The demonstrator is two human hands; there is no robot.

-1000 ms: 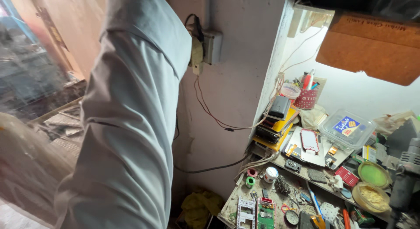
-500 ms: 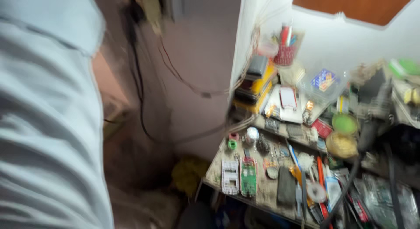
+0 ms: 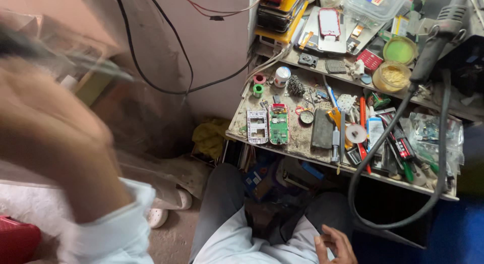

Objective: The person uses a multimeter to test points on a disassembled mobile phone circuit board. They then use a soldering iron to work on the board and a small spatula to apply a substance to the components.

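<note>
Fingers of the right hand curl loosely together over the lap, clamped on nothing, well below the cluttered tabletop. Nearest above lie a green circuit board and a white phone frame, flat side by side at the front edge, within easy reach. A thick black cable loops down past them. The left hand is raised and blurred; its fingers cannot be told.

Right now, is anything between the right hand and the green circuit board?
Only the bench front edge: the right hand sits low by the lap, below it. The green circuit board lies just behind that edge; the black cable hangs further right.
</note>
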